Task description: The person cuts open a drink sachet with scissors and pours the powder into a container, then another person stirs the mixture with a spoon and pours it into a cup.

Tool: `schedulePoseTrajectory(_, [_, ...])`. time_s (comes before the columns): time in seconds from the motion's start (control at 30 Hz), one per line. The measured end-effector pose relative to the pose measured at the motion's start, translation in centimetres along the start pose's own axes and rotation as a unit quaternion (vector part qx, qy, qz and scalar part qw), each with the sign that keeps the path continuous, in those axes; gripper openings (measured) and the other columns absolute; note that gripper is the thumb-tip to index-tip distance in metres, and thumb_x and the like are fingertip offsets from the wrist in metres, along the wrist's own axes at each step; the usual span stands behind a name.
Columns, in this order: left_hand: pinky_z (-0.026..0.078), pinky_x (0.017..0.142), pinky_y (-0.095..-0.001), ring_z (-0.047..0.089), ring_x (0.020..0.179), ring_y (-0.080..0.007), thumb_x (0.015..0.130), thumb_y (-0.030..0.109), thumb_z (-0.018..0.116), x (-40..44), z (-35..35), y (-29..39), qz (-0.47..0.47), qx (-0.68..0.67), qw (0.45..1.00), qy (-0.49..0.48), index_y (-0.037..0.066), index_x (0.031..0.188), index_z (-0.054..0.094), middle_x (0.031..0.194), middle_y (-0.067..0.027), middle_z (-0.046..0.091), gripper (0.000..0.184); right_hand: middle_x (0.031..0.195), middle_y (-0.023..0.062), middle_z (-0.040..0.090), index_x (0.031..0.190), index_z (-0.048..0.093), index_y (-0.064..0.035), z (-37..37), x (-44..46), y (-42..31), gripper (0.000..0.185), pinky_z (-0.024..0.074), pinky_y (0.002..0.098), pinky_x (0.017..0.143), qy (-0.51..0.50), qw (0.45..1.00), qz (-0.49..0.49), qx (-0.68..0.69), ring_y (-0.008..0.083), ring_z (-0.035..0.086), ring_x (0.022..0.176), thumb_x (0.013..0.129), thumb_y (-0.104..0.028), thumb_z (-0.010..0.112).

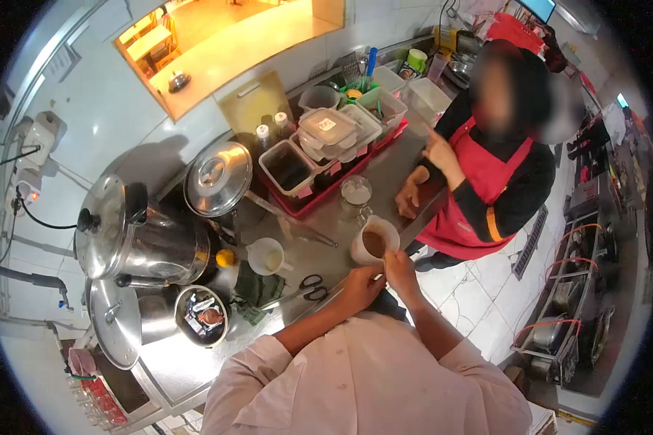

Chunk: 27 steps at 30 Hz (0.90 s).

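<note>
A translucent plastic jug (374,240) with brown liquid in it is at the counter's front edge. My right hand (401,275) is closed at the jug's near side, where its handle seems to be. Beside it, my left hand (364,288) has its fingers pressed together close to the jug; what they pinch, if anything, is hidden. Behind the jug stands a glass mug (356,191) with pale contents. To the left lie black-handled scissors (313,288), a dark green cloth (257,288) and a white measuring cup (266,257).
A co-worker in a red apron (463,163) stands at the right, one hand raised, the other by the counter edge. Lidded steel pots (163,246) stand left. A red tray (297,212) of plastic containers sits behind. A long metal utensil (297,221) lies in between.
</note>
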State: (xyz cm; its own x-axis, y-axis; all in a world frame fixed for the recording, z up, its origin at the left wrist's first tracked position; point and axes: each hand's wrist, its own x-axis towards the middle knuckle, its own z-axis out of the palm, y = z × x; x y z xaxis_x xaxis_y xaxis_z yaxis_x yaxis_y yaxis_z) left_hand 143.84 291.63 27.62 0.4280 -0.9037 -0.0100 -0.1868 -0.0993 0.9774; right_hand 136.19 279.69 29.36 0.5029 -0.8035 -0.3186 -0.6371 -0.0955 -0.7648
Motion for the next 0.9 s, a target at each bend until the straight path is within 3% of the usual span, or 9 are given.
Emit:
schedulePoseTrajectory(0.03, [0.056,0.073,-0.0321,0.069,0.083,-0.0165,0.091,-0.001,0.062,0.1,-0.1,0.2,0.006,0.019,1.0,-0.001,-0.005,0.101,0.061,0.086,-0.0157,0.069,0.011,0.079,0.026,0.066,0.092,0.063,0.0056,0.0,0.0,0.0,0.04,0.0495,0.0441,0.073,-0.001,1.0,-0.014,-0.006,0.0373,0.068,0.08,0.092,-0.031,0.048])
schedulePoseTrajectory(0.07, [0.056,0.073,-0.0321,0.069,0.083,-0.0165,0.091,-0.001,0.062,0.2,-0.2,0.3,0.007,0.021,1.0,-0.002,-0.005,0.101,0.061,0.086,-0.0157,0.069,0.011,0.083,0.03,0.065,0.093,0.062,0.0061,0.0,-0.1,0.1,0.04,0.0496,0.0472,0.073,0.023,0.999,-0.042,-0.011,0.0446,0.066,0.084,0.093,-0.032,0.048])
schedulePoseTrajectory(0.37, [0.053,0.068,-0.0317,0.068,0.08,-0.0166,0.087,0.004,0.068,0.7,0.0,0.8,0.042,0.005,0.999,0.03,-0.002,0.099,0.065,0.085,-0.016,0.069,0.014,0.089,0.0356,0.062,0.09,0.06,0.0074,-0.9,-0.1,-1.6,0.039,0.0489,0.0562,0.078,0.005,0.997,-0.07,-0.027,0.0529,0.06,0.091,0.094,-0.028,0.046])
schedulePoseTrajectory(0.43, [0.05,0.058,-0.0311,0.064,0.062,-0.0156,0.081,-0.001,0.069,0.6,-0.2,1.3,0.031,-0.027,0.998,0.05,-0.002,0.099,0.067,0.079,-0.0172,0.068,0.018,0.088,0.0361,0.062,0.091,0.059,0.0066,-0.5,0.1,-1.1,0.037,0.0486,0.0576,0.077,0.004,0.997,-0.069,-0.027,0.0532,0.06,0.09,0.094,-0.028,0.046])
schedulePoseTrajectory(0.5, [0.05,0.061,-0.031,0.063,0.068,-0.0131,0.084,0.002,0.068,0.4,-0.7,1.8,0.011,-0.02,0.999,0.038,-0.002,0.097,0.067,0.08,-0.0143,0.069,0.014,0.078,0.0324,0.062,0.085,0.059,0.0063,0.1,0.3,-0.8,0.039,0.0495,0.0503,0.066,0.035,0.994,-0.099,-0.025,0.0477,0.065,0.084,0.096,-0.03,0.048])
schedulePoseTrajectory(0.6, [0.05,0.063,-0.0305,0.061,0.072,-0.0098,0.086,0.005,0.067,0.3,-1.0,2.2,-0.002,-0.01,0.999,0.031,-0.001,0.096,0.066,0.08,-0.0111,0.069,0.011,0.085,0.0364,0.062,0.09,0.058,0.0054,-0.1,0.1,-1.3,0.035,0.0493,0.0585,0.075,-0.005,0.996,-0.086,-0.014,0.0532,0.061,0.088,0.094,-0.028,0.047])
schedulePoseTrajectory(0.87, [0.05,0.065,-0.0312,0.06,0.073,-0.01,0.085,0.003,0.067,0.2,-1.3,2.0,0.054,-0.014,0.997,0.053,-0.001,0.095,0.066,0.081,-0.0126,0.068,0.011,0.084,0.0352,0.062,0.09,0.06,0.0053,0.1,0.0,-2.1,0.037,0.0495,0.0572,0.073,-0.005,0.995,-0.094,-0.028,0.053,0.061,0.086,0.094,-0.029,0.048])
schedulePoseTrajectory(0.9, [0.051,0.065,-0.0308,0.063,0.072,-0.013,0.084,0.0,0.067,0.2,-1.3,2.1,0.043,-0.013,0.998,0.05,-0.002,0.094,0.065,0.082,-0.0145,0.068,0.01,0.085,0.0342,0.063,0.089,0.061,0.0044,0.2,0.1,-1.9,0.037,0.05,0.056,0.073,0.002,0.994,-0.104,-0.029,0.0526,0.062,0.086,0.094,-0.03,0.048])
